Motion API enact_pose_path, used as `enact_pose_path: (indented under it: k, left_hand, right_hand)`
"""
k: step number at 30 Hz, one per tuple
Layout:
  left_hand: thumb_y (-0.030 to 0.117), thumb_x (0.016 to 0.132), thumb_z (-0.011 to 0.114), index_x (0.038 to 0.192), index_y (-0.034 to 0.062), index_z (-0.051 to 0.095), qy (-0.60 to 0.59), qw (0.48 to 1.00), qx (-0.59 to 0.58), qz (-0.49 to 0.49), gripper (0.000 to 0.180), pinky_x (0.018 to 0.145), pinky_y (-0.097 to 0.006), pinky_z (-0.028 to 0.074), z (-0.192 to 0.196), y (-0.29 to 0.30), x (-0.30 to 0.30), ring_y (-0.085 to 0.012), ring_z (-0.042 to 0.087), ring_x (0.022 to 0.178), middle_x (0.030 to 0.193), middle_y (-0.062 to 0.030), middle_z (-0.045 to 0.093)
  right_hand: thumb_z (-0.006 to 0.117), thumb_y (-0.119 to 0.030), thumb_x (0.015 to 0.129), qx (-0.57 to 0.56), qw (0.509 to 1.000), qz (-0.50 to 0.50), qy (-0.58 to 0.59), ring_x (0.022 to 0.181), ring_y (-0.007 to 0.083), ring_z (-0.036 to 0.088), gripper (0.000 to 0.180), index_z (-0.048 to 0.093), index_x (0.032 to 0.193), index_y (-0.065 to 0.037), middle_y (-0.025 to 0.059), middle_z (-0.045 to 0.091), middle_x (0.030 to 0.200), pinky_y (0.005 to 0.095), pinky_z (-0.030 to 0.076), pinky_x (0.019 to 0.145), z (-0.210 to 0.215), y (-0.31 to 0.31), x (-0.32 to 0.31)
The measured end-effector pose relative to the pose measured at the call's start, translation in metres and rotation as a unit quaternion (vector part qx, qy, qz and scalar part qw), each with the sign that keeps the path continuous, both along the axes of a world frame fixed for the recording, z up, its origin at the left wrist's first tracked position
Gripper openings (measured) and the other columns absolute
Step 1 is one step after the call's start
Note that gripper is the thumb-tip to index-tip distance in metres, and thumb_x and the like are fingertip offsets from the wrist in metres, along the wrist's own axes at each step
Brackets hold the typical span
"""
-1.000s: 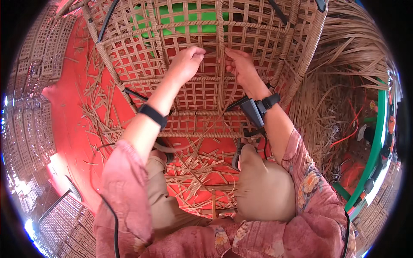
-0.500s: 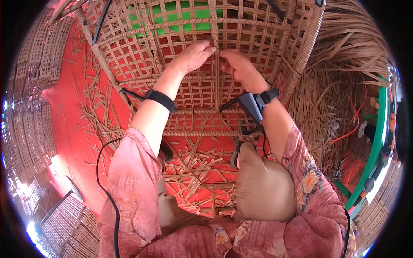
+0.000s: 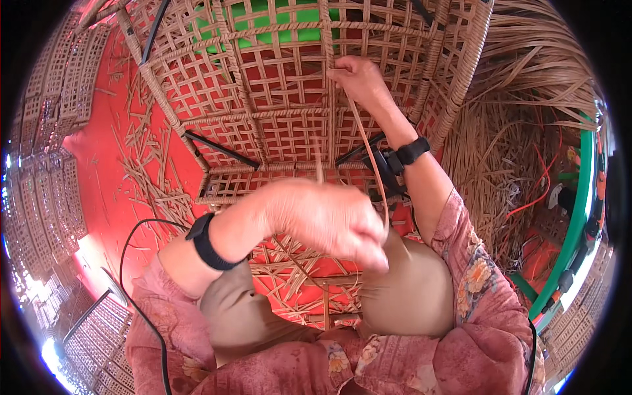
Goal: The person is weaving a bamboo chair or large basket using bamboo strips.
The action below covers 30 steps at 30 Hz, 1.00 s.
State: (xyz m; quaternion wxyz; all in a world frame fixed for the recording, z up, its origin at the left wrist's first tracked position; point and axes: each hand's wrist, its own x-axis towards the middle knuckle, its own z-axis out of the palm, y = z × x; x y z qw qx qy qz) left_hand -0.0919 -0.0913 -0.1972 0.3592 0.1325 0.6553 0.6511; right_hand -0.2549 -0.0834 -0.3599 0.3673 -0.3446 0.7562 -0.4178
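Observation:
A woven frame [image 3: 289,120] of brown strips with rope-wrapped ribs stands before me, partly tilted. At its middle rib, my right hand [image 3: 361,80] is closed, its fingertips pinching the weave where a thin brown strip [image 3: 366,139] comes out. That strip runs down from the right fingers to the edge of my left hand [image 3: 329,218]. Blurred by motion, my left hand hangs above my knees with its fingers curled in, seemingly round the strip's lower part. A short blurred sliver sticks up behind it.
Cut strip scraps [image 3: 289,280] litter the red floor [image 3: 108,191]. A large bundle of long dry strips [image 3: 546,59] lies at the right, beside a green tube [image 3: 579,217]. Stacked woven panels [image 3: 49,197] line the left. A bright green object [image 3: 276,23] shows through the weave.
My left hand has left the weave and come down toward my knees, and a long strip now stretches between my hands. My right hand stays at the middle rib, slightly higher.

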Motion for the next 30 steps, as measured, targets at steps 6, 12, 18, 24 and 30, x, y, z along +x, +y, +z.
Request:
enact_pose_path:
  k: [6,12,18,24,30]
  left_hand:
    - [0.035,0.090,0.047,0.099,0.0033,0.068,-0.115,0.967,-0.108,0.198,0.039,0.050,-0.027,0.048,-0.068,-0.053,-0.021,-0.0132,0.059,0.051,0.068,-0.0101,0.066]
    - [0.032,0.089,0.055,0.114,-0.0007,0.059,0.023,0.740,-0.388,0.549,0.041,0.083,-0.035,0.049,-0.164,-0.087,-0.035,-0.0245,0.063,0.093,0.100,-0.0173,0.066]
    - [0.024,0.089,0.059,0.118,0.0056,0.057,0.001,0.815,-0.106,0.570,0.035,0.084,-0.030,0.046,-0.199,-0.091,-0.042,-0.0176,0.059,0.095,0.105,-0.0095,0.064]
    - [0.029,0.089,0.058,0.118,0.0117,0.057,-0.099,0.873,-0.213,0.427,0.034,0.085,-0.032,0.047,-0.172,-0.107,-0.048,-0.0186,0.060,0.096,0.107,-0.0067,0.064]
    - [0.032,0.085,0.059,0.112,0.0053,0.059,0.073,0.795,-0.467,0.379,0.038,0.088,-0.041,0.044,-0.174,-0.108,-0.043,-0.0319,0.060,0.098,0.104,-0.0183,0.064]
  right_hand:
    - [0.061,-0.016,0.087,-0.073,0.997,0.008,-0.032,0.066,0.0089,0.056,0.028,0.060,0.109,0.003,0.0048,0.064,0.080,0.0242,0.046,0.062,-0.030,0.007,-0.007]
    - [0.057,-0.013,0.091,-0.085,0.951,-0.078,-0.287,0.082,0.0110,0.059,0.027,0.058,0.115,-0.001,0.0029,0.062,0.094,0.0253,0.050,0.072,-0.050,0.012,0.005]
    - [0.059,-0.018,0.091,-0.111,0.871,-0.121,-0.463,0.080,0.0111,0.058,0.022,0.059,0.111,-0.008,0.0006,0.060,0.096,0.0266,0.049,0.076,-0.061,0.018,0.014]
    - [0.061,-0.018,0.089,-0.030,0.853,-0.111,-0.508,0.076,0.0109,0.055,0.010,0.060,0.097,-0.011,-0.0017,0.058,0.089,0.0276,0.049,0.073,-0.048,0.016,0.006]
    - [0.061,-0.012,0.087,0.022,0.893,-0.036,-0.449,0.078,0.0126,0.057,0.013,0.062,0.099,-0.007,0.0010,0.060,0.091,0.0284,0.049,0.073,-0.050,0.005,0.003]
